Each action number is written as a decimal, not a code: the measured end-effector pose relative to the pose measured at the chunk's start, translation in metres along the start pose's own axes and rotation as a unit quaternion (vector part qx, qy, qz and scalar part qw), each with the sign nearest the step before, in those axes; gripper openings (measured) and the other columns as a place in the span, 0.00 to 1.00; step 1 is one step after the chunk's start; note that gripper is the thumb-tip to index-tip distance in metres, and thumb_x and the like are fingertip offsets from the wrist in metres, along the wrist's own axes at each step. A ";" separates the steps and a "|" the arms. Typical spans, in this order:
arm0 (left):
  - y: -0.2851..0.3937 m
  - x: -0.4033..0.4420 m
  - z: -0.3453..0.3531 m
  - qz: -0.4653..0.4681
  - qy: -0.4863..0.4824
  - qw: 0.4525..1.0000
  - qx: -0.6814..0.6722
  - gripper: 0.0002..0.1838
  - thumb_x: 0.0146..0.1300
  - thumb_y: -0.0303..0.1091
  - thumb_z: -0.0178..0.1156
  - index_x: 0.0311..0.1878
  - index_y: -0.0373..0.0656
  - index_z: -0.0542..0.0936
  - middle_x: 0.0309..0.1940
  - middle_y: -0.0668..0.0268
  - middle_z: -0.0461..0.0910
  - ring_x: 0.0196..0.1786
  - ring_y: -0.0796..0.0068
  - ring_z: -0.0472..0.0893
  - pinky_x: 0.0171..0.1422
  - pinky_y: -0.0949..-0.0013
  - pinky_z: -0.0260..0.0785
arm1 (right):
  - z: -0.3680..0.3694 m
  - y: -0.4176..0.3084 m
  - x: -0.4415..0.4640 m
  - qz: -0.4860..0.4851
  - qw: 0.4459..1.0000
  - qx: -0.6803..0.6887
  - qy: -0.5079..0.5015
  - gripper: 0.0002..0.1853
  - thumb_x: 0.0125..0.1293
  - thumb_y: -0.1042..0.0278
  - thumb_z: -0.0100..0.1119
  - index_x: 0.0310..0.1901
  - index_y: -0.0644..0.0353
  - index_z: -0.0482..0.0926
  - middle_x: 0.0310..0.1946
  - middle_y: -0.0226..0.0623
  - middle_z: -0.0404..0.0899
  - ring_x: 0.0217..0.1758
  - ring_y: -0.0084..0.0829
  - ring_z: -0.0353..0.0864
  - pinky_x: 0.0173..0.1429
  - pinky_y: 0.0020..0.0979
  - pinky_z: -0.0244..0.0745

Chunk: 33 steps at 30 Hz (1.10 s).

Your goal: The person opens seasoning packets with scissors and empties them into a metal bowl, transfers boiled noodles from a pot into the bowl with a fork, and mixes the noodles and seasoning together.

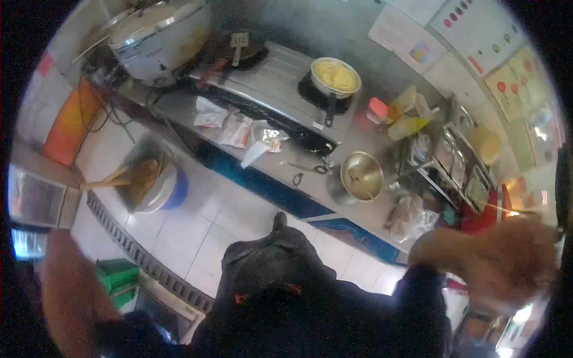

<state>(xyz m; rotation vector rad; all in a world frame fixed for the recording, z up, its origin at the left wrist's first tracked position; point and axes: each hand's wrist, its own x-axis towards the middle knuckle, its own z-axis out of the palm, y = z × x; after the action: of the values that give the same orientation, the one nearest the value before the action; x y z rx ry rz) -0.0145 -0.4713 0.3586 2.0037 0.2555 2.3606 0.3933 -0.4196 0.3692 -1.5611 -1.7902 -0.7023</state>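
Observation:
My right hand is raised at the right edge, smeared by motion, so its fingers cannot be made out. It is nearest to a clear plastic bag with something brown in it on the counter's end. On the left, my left hand and forearm are blurred too, beside a pale box-like object; the fingers do not show clearly. On the counter before me stand a steel pot with a utensil in it and a pair of scissors.
A gas stove carries a pan of yellow noodles and a spatula on a dark pan. Opened packets lie in front. A large cooker stands left. On the floor are a bucket and a drain grate.

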 end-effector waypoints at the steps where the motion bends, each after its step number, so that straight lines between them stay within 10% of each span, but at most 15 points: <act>1: -0.012 0.006 0.004 0.006 0.014 1.000 0.016 0.10 0.69 0.34 0.60 0.50 0.42 0.78 0.42 0.66 0.80 0.45 0.78 0.78 0.49 0.72 0.72 | 0.015 0.002 -0.004 0.021 0.998 -0.046 0.025 0.11 0.69 0.60 0.54 0.39 0.58 0.80 0.35 0.36 0.81 0.39 0.36 0.79 0.45 0.36 0.72; 4: -0.061 -0.006 0.029 -0.059 0.046 0.994 0.085 0.10 0.70 0.34 0.59 0.50 0.43 0.78 0.42 0.66 0.80 0.45 0.78 0.78 0.50 0.72 0.72 | 0.113 -0.005 -0.037 0.100 0.984 -0.072 -0.127 0.11 0.69 0.60 0.54 0.40 0.58 0.80 0.36 0.37 0.81 0.39 0.36 0.79 0.45 0.37 0.72; 6: -0.119 -0.049 0.056 -0.226 0.051 0.958 0.166 0.10 0.70 0.33 0.59 0.50 0.43 0.78 0.42 0.67 0.80 0.45 0.78 0.78 0.50 0.72 0.72 | 0.235 -0.015 -0.053 0.206 0.846 0.453 -0.191 0.10 0.73 0.67 0.50 0.44 0.60 0.80 0.33 0.39 0.81 0.38 0.38 0.80 0.46 0.36 0.74; 7: -0.156 -0.082 0.068 -0.340 0.027 0.922 0.183 0.10 0.70 0.33 0.59 0.51 0.43 0.78 0.42 0.67 0.80 0.45 0.79 0.78 0.50 0.72 0.72 | 0.286 -0.020 -0.063 0.244 0.766 0.506 -0.313 0.14 0.75 0.59 0.52 0.45 0.62 0.80 0.35 0.28 0.81 0.38 0.25 0.78 0.42 0.30 0.75; 9: -0.223 -0.168 0.086 -0.566 -0.016 0.811 0.145 0.09 0.67 0.28 0.61 0.49 0.42 0.77 0.44 0.67 0.79 0.47 0.80 0.76 0.54 0.72 0.69 | 0.355 -0.046 -0.078 0.248 0.743 0.558 -0.274 0.09 0.71 0.68 0.53 0.45 0.60 0.81 0.32 0.41 0.82 0.39 0.37 0.82 0.49 0.38 0.75; 12: -0.255 -0.272 0.097 -0.690 -0.094 0.696 0.172 0.15 0.65 0.31 0.63 0.53 0.39 0.77 0.45 0.62 0.81 0.49 0.76 0.78 0.53 0.72 0.71 | 0.454 -0.066 -0.088 0.145 0.856 0.448 -0.213 0.09 0.67 0.68 0.56 0.43 0.62 0.82 0.37 0.42 0.84 0.45 0.37 0.83 0.52 0.41 0.76; 14: -0.279 -0.317 0.100 -0.680 -0.140 0.695 0.185 0.18 0.63 0.33 0.64 0.55 0.39 0.77 0.47 0.56 0.80 0.50 0.69 0.79 0.53 0.68 0.72 | 0.503 -0.073 -0.096 0.006 0.938 0.247 -0.245 0.10 0.65 0.67 0.56 0.40 0.63 0.82 0.43 0.43 0.84 0.51 0.43 0.82 0.53 0.46 0.76; 17: -0.304 -0.354 0.098 -0.599 -0.271 0.716 0.235 0.26 0.60 0.36 0.64 0.60 0.38 0.74 0.52 0.46 0.77 0.52 0.52 0.79 0.53 0.57 0.74 | 0.523 -0.088 -0.087 -0.043 0.904 0.105 -0.413 0.10 0.63 0.67 0.54 0.38 0.64 0.81 0.46 0.44 0.83 0.52 0.48 0.80 0.53 0.48 0.76; 21: -0.324 -0.356 0.083 -0.594 -0.405 0.656 0.229 0.32 0.60 0.40 0.63 0.66 0.38 0.69 0.60 0.38 0.69 0.55 0.34 0.75 0.58 0.44 0.71 | 0.520 -0.086 -0.071 -0.049 0.854 0.081 -0.511 0.11 0.61 0.68 0.54 0.43 0.60 0.81 0.45 0.44 0.81 0.52 0.45 0.78 0.54 0.50 0.72; 24: -0.341 -0.363 0.067 -0.568 -0.467 0.650 0.194 0.35 0.59 0.42 0.64 0.67 0.37 0.67 0.62 0.40 0.68 0.55 0.36 0.75 0.59 0.44 0.71 | 0.494 -0.071 -0.065 -0.016 0.895 0.210 -0.392 0.09 0.61 0.68 0.55 0.41 0.60 0.81 0.40 0.42 0.82 0.47 0.46 0.79 0.53 0.49 0.71; 30: -0.373 -0.316 0.065 -0.588 -0.473 0.649 0.094 0.29 0.60 0.42 0.67 0.60 0.36 0.73 0.52 0.46 0.78 0.52 0.49 0.79 0.55 0.54 0.74 | 0.426 -0.065 -0.061 0.242 0.904 0.288 -0.202 0.10 0.58 0.72 0.66 0.42 0.61 0.79 0.36 0.41 0.83 0.42 0.43 0.82 0.46 0.42 0.77; 33: -0.379 -0.280 0.088 -0.609 -0.293 0.737 0.002 0.23 0.64 0.42 0.66 0.55 0.35 0.77 0.47 0.54 0.82 0.46 0.60 0.83 0.50 0.61 0.76 | 0.402 -0.067 -0.067 0.489 0.762 0.401 -0.142 0.11 0.60 0.69 0.69 0.40 0.62 0.78 0.32 0.36 0.83 0.35 0.30 0.82 0.40 0.33 0.76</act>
<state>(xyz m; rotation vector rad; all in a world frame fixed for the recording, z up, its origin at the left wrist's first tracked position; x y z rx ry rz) 0.0892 -0.1257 0.0428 1.5667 1.0888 0.8721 0.2810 -0.1685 0.0606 -1.6650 -0.9180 0.7522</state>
